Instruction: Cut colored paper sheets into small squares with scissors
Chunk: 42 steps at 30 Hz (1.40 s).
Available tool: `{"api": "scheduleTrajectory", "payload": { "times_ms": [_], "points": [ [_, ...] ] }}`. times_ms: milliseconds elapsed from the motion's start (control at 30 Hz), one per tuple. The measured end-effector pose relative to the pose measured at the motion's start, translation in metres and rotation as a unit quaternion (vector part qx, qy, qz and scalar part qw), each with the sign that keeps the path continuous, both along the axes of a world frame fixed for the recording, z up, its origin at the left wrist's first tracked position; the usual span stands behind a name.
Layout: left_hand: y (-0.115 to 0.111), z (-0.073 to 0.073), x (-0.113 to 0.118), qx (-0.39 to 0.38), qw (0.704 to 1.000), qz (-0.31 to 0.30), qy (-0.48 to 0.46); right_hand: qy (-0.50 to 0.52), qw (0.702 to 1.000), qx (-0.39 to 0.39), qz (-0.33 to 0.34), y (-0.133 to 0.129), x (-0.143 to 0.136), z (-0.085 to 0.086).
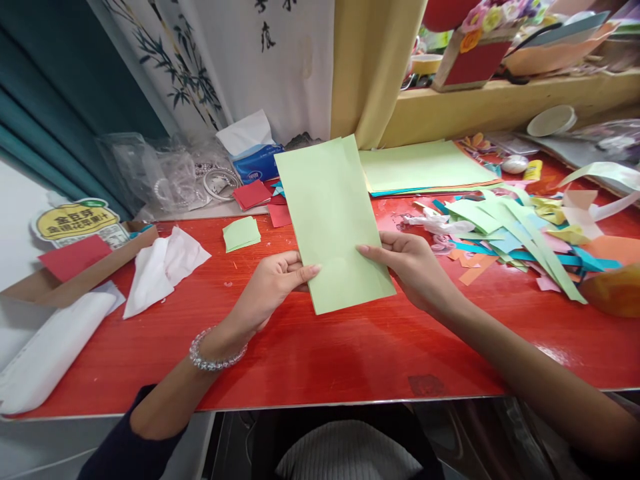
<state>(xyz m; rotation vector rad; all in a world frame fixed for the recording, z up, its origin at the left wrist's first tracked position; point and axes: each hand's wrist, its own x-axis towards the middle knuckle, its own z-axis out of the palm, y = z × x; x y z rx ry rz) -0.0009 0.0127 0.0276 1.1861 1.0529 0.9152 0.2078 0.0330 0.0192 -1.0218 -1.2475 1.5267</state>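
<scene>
A light green rectangular paper [337,220], which seems folded or layered at its top edge, is held up above the red table [300,373]. My left hand [277,283] pinches its lower left edge, thumb in front and fingers behind. On the right edge, my right hand [407,263] grips it the same way. Small green squares [241,233] lie on the table to the left of the paper. Behind it to the right rests a stack of large green sheets [425,167], with orange and blue sheets beneath.
Colourful paper scraps [515,233] are heaped at the right. Crumpled white tissue [163,270] and a cardboard tray [90,270] lie at the left. A blue tissue pack [255,162], red paper pieces [251,195] and clear plastic bags [155,173] are at the back.
</scene>
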Motion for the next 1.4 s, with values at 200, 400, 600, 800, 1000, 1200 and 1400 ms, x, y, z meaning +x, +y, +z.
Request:
{"api": "scheduleTrajectory", "payload": {
  "times_ms": [200, 400, 600, 800, 1000, 1200, 1400],
  "points": [
    [0.000, 0.002, 0.000, 0.003, 1.000, 0.001, -0.006, 0.016, 1.000, -0.001, 0.002, -0.001, 0.000, 0.001],
    [-0.001, 0.002, 0.001, 0.001, 1.000, 0.002, -0.006, 0.019, 1.000, 0.000, 0.001, -0.001, 0.000, 0.002],
    [-0.001, 0.002, 0.000, -0.005, 1.000, -0.008, -0.018, 0.029, 1.000, 0.002, 0.007, -0.001, 0.000, 0.002],
    [-0.001, 0.003, -0.001, -0.004, 1.000, -0.011, -0.017, 0.037, 0.999, 0.002, 0.009, -0.001, 0.000, 0.001],
    [-0.001, 0.002, 0.000, -0.011, 1.000, -0.003, -0.023, 0.047, 0.999, 0.002, 0.006, -0.002, 0.000, 0.000],
    [-0.005, -0.005, 0.007, -0.051, 0.998, -0.014, -0.030, 0.033, 0.999, 0.020, -0.002, -0.007, -0.005, 0.000],
    [0.006, -0.014, 0.000, -0.029, 0.999, 0.043, 0.009, -0.180, 0.969, 0.155, -0.074, 0.020, 0.021, 0.008]
  ]
}}
